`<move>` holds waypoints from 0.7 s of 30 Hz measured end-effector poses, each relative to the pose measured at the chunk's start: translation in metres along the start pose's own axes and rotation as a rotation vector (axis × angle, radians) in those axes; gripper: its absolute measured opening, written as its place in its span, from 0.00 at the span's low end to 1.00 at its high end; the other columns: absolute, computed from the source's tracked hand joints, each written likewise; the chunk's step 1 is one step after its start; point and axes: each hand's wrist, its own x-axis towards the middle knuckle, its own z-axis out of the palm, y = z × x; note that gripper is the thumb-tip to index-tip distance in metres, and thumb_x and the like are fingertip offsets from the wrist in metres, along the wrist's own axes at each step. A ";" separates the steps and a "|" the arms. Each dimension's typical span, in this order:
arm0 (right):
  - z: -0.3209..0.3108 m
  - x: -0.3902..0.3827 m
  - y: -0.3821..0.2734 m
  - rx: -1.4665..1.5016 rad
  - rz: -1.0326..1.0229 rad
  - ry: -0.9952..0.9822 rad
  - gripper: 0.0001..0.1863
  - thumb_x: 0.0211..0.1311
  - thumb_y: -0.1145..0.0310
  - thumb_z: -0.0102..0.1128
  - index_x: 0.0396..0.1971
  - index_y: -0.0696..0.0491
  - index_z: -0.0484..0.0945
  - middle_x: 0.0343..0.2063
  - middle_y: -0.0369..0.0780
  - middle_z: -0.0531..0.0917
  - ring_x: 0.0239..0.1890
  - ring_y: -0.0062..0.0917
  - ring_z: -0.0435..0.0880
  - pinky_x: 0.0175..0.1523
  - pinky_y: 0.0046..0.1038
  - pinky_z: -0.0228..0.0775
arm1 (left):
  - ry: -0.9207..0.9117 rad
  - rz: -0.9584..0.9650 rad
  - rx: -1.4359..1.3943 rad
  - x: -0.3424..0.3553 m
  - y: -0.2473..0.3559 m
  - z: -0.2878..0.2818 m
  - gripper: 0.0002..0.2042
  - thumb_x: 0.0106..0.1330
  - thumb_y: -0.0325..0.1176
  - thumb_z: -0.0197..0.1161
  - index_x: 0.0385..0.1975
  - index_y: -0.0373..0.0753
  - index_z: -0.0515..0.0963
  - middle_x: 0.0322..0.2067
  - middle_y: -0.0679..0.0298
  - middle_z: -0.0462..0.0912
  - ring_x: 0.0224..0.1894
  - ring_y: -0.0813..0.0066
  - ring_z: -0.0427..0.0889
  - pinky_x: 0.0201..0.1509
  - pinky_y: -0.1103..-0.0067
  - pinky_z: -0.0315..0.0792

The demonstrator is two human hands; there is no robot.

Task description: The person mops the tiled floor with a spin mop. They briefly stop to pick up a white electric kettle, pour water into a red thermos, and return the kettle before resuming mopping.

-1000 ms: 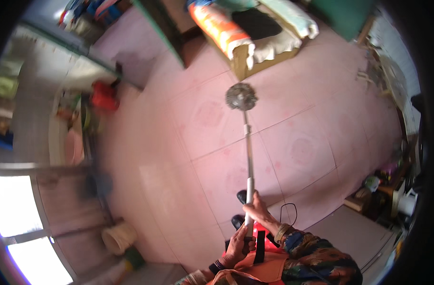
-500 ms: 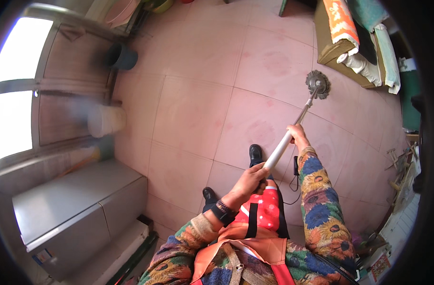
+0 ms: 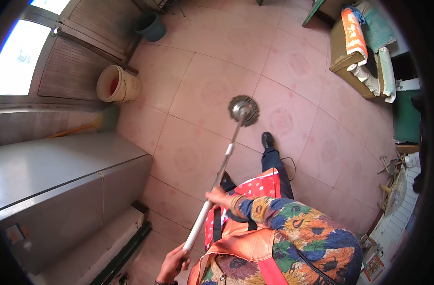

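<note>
Above pink tiles (image 3: pixel 193 109), your left hand (image 3: pixel 172 265) and right hand (image 3: pixel 219 196) grip the mop (image 3: pixel 229 149); a sticker (image 3: pixel 15 234) on the grey unit (image 3: pixel 74 166) is illegible.

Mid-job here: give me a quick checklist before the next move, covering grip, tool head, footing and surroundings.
1. Left hand closed around the white handle, near its lower end: ok.
2. Right hand gripping farther up the same handle: ok.
3. Round grey tool head apart from the right shoe: ok.
4. Pale bucket apart from the tool head: ok.
5. Thin dark cord beside the right leg, lying on the floor or hanging: cannot tell.
6. Tiled floor dry underfoot: cannot tell.
</note>
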 end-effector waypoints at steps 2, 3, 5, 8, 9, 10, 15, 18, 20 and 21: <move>0.030 -0.017 -0.001 0.231 0.129 -0.156 0.18 0.51 0.61 0.59 0.26 0.65 0.77 0.19 0.46 0.80 0.17 0.33 0.82 0.17 0.30 0.76 | -0.033 -0.040 -0.019 -0.023 0.000 -0.020 0.18 0.68 0.37 0.55 0.56 0.38 0.71 0.24 0.65 0.76 0.23 0.77 0.75 0.25 0.83 0.70; 0.032 -0.019 0.000 0.243 0.103 -0.095 0.17 0.50 0.62 0.60 0.24 0.65 0.77 0.18 0.45 0.79 0.16 0.31 0.81 0.16 0.31 0.74 | -0.027 -0.080 -0.021 -0.028 0.004 -0.020 0.16 0.67 0.38 0.57 0.52 0.39 0.75 0.25 0.65 0.79 0.26 0.74 0.78 0.29 0.82 0.74; 0.015 -0.005 0.001 0.319 0.025 -0.002 0.15 0.48 0.63 0.60 0.21 0.63 0.77 0.16 0.44 0.78 0.13 0.29 0.78 0.14 0.31 0.70 | -0.096 -0.058 -0.010 -0.019 0.020 -0.009 0.21 0.69 0.36 0.54 0.60 0.37 0.66 0.23 0.65 0.74 0.22 0.78 0.74 0.21 0.85 0.66; -0.039 0.038 -0.002 0.237 -0.052 0.254 0.14 0.42 0.65 0.62 0.13 0.60 0.72 0.11 0.37 0.73 0.12 0.23 0.74 0.14 0.31 0.63 | -0.215 0.046 -0.013 0.021 0.047 0.031 0.22 0.73 0.35 0.50 0.65 0.37 0.62 0.25 0.68 0.74 0.21 0.83 0.74 0.16 0.89 0.66; -0.063 0.053 -0.003 0.319 -0.193 0.392 0.13 0.43 0.67 0.62 0.11 0.58 0.70 0.11 0.36 0.72 0.12 0.22 0.73 0.12 0.31 0.60 | -0.332 0.048 0.015 0.038 0.062 0.041 0.22 0.73 0.35 0.49 0.65 0.37 0.60 0.25 0.70 0.75 0.20 0.85 0.74 0.17 0.89 0.68; -0.092 0.068 -0.007 0.486 -0.181 0.398 0.13 0.43 0.69 0.62 0.09 0.55 0.68 0.11 0.35 0.71 0.13 0.22 0.73 0.13 0.31 0.60 | -0.334 0.082 0.055 0.059 0.074 0.060 0.21 0.74 0.36 0.48 0.63 0.37 0.61 0.24 0.71 0.73 0.18 0.85 0.72 0.16 0.88 0.67; -0.249 0.090 -0.026 0.752 -0.143 0.516 0.16 0.56 0.62 0.59 0.30 0.61 0.71 0.19 0.42 0.76 0.15 0.32 0.76 0.18 0.36 0.72 | -0.549 0.256 0.139 0.154 0.138 0.197 0.10 0.72 0.40 0.50 0.40 0.39 0.69 0.18 0.72 0.67 0.14 0.83 0.69 0.14 0.86 0.64; -0.317 0.088 -0.041 0.788 -0.156 0.524 0.19 0.61 0.59 0.54 0.36 0.63 0.68 0.21 0.44 0.75 0.17 0.35 0.78 0.21 0.38 0.77 | -0.500 0.248 0.112 0.173 0.164 0.259 0.08 0.72 0.36 0.51 0.39 0.38 0.69 0.16 0.71 0.67 0.14 0.83 0.68 0.15 0.85 0.64; -0.338 0.100 -0.053 0.737 -0.170 0.425 0.19 0.61 0.60 0.53 0.38 0.64 0.67 0.23 0.45 0.75 0.17 0.37 0.78 0.23 0.40 0.79 | -0.485 0.334 0.088 0.174 0.166 0.261 0.09 0.71 0.35 0.52 0.43 0.38 0.70 0.17 0.73 0.66 0.14 0.85 0.63 0.16 0.86 0.60; -0.334 0.108 -0.055 0.693 -0.179 0.422 0.19 0.61 0.61 0.52 0.39 0.64 0.66 0.23 0.46 0.75 0.17 0.37 0.78 0.24 0.40 0.80 | -0.426 0.312 0.047 0.169 0.161 0.248 0.09 0.71 0.35 0.52 0.43 0.38 0.71 0.18 0.74 0.66 0.14 0.86 0.62 0.16 0.87 0.59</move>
